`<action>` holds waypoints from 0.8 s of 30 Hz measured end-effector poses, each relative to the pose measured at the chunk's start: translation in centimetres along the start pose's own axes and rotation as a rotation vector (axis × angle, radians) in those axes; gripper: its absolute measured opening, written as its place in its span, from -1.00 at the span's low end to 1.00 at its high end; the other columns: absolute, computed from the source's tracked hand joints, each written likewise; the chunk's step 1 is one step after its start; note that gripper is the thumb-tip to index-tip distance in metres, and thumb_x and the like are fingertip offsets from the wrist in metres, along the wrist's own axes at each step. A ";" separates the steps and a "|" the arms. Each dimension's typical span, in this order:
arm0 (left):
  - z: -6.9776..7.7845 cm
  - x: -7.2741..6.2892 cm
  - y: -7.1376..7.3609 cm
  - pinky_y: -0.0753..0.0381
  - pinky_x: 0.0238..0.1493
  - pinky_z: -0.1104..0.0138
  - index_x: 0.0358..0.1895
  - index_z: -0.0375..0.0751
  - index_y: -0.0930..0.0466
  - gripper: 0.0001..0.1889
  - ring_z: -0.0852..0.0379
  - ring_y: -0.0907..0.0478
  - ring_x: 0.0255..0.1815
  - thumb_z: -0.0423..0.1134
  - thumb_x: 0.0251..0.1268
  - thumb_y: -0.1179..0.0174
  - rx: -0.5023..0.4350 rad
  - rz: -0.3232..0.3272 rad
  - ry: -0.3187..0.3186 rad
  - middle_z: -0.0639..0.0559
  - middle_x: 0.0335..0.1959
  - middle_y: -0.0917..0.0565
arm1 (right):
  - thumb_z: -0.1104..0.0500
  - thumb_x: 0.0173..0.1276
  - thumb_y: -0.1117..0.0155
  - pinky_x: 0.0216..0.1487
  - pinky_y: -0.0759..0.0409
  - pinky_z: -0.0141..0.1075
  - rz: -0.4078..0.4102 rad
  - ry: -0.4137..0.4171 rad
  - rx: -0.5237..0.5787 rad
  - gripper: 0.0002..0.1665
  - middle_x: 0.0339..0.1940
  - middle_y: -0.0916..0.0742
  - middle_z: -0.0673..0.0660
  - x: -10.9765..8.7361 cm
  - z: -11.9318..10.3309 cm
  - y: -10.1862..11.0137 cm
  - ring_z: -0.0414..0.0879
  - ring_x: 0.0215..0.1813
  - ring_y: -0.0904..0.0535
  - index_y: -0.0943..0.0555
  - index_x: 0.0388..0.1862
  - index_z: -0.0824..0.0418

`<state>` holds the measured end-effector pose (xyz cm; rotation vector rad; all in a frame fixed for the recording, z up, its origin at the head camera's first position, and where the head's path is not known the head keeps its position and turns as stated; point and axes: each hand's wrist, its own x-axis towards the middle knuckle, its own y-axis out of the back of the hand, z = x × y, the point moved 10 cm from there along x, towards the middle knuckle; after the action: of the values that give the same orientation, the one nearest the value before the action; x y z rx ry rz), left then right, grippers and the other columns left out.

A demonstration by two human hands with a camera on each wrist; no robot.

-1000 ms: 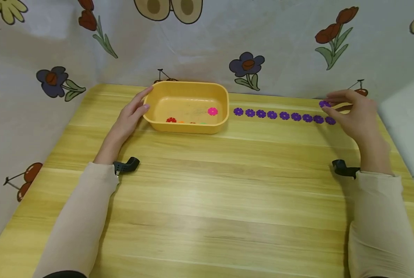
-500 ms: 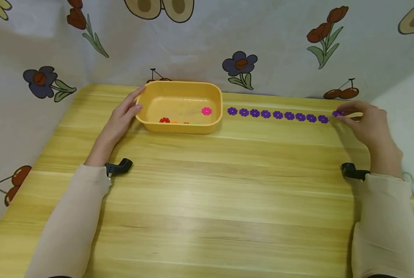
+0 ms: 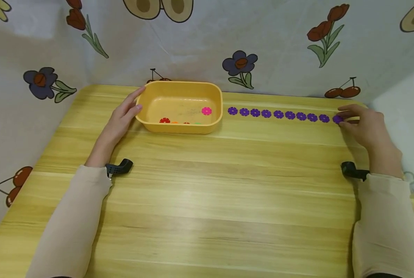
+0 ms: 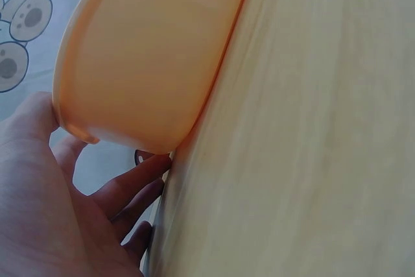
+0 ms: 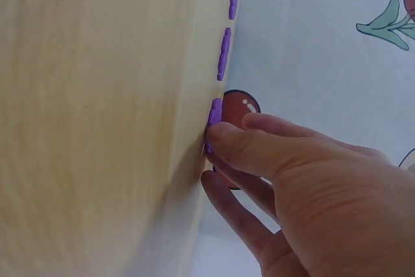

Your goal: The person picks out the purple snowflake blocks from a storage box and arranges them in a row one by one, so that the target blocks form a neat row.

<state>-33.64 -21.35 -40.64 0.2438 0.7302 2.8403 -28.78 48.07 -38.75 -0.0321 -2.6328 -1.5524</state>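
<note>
At the right end of a row of purple flower-shaped plastic discs (image 3: 278, 114), my right hand (image 3: 368, 125) pinches one more purple disc (image 3: 337, 119) between thumb and fingers. This disc lies down at the table, in line with the others. The right wrist view shows the thumb over the held disc (image 5: 214, 112), with its edge sticking out. My left hand (image 3: 121, 117) grips the left end of a yellow plastic basin (image 3: 179, 129), thumb at its rim and fingers along the outer wall (image 4: 139, 82).
Inside the basin lie a pink disc (image 3: 207, 111), a red disc (image 3: 164, 120) and several others mostly hidden by the near wall. Behind the wooden table (image 3: 207, 185) hangs a printed white cloth (image 3: 280, 46). The row runs near the table's far edge.
My right hand has carried the purple disc rightward past the end of the row, then lowered it to the table beside the last disc. My left hand stays on the basin.
</note>
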 end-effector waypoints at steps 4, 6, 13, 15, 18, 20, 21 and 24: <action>-0.1 0.0 0.1 -0.25 0.66 -0.01 0.66 0.45 -0.19 -0.44 -0.13 -0.30 0.63 -0.01 0.72 0.03 -0.004 0.003 -0.002 0.35 0.70 -0.17 | 0.35 0.52 -0.27 -0.19 -0.36 -0.89 0.016 -0.002 0.000 -0.58 0.14 -0.75 0.32 0.0 0.1 0.1 -0.84 -0.21 -0.36 -0.58 0.32 0.40; -0.1 0.0 0.0 -0.26 0.66 0.00 0.66 0.42 -0.18 -0.44 -0.13 -0.30 0.63 -0.01 0.72 0.03 -0.006 0.002 -0.005 0.34 0.71 -0.17 | 0.35 0.51 -0.28 -0.19 -0.36 -0.89 0.021 -0.002 0.009 -0.60 0.04 -0.78 0.03 0.0 0.1 0.1 -0.86 -0.24 -0.37 -0.61 0.28 0.40; 0.1 0.1 0.1 -0.26 0.66 0.01 0.68 0.36 -0.18 -0.43 -0.15 -0.29 0.63 -0.06 0.73 0.03 -0.010 0.000 -0.010 0.30 0.71 -0.16 | 0.30 0.53 -0.27 -0.21 -0.35 -0.89 0.024 -0.030 0.013 -0.60 -0.09 -0.61 -0.48 -0.1 0.3 0.2 -0.89 -0.28 -0.37 -0.62 0.29 0.35; 0.2 0.1 0.0 -0.24 0.67 0.00 0.68 0.37 -0.18 -0.43 -0.14 -0.28 0.64 -0.07 0.73 0.03 -0.009 0.000 -0.008 0.30 0.72 -0.16 | 0.30 0.54 -0.25 -0.21 -0.35 -0.89 0.021 -0.036 0.012 -0.61 -0.10 -0.61 -0.48 -0.2 0.3 0.1 -0.88 -0.28 -0.37 -0.62 0.30 0.34; 0.3 0.0 0.0 -0.25 0.66 0.01 0.68 0.37 -0.18 -0.43 -0.14 -0.29 0.64 -0.09 0.72 0.03 -0.009 -0.002 -0.011 0.29 0.71 -0.16 | 0.32 0.53 -0.24 -0.20 -0.36 -0.88 0.019 -0.034 0.027 -0.61 -0.12 -0.59 -0.53 -0.2 0.3 0.2 -0.85 -0.25 -0.38 -0.62 0.29 0.35; 0.5 -0.1 -0.1 -0.27 0.65 0.05 0.67 0.36 -0.18 -0.43 -0.14 -0.30 0.63 -0.08 0.72 0.03 -0.013 -0.001 -0.018 0.29 0.71 -0.17 | 0.28 0.54 -0.23 -0.20 -0.36 -0.87 0.021 -0.049 0.022 -0.60 -0.10 -0.61 -0.49 -0.2 0.4 0.3 -0.85 -0.25 -0.38 -0.62 0.31 0.32; 0.5 -0.1 -0.1 -0.29 0.64 0.07 0.67 0.35 -0.19 -0.43 -0.14 -0.31 0.62 -0.08 0.72 0.03 -0.016 0.001 -0.023 0.29 0.71 -0.18 | 0.25 0.55 -0.22 -0.21 -0.35 -0.86 0.023 -0.061 0.019 -0.59 -0.07 -0.63 -0.45 -0.2 0.5 0.4 -0.84 -0.24 -0.38 -0.62 0.32 0.31; 0.7 -0.1 -0.2 -0.33 0.62 0.14 0.67 0.33 -0.20 -0.43 -0.14 -0.32 0.61 -0.09 0.72 0.03 -0.025 0.002 -0.033 0.28 0.70 -0.19 | 0.11 0.58 -0.20 -0.19 -0.31 -0.82 0.050 -0.094 -0.011 -0.55 0.02 -0.68 -0.30 -0.3 0.5 0.8 -0.45 0.02 -0.72 -0.63 0.35 0.24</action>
<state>-33.35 -20.83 -40.14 0.2874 0.6870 2.8381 -28.41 48.91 -38.27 -0.1743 -2.6716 -1.5863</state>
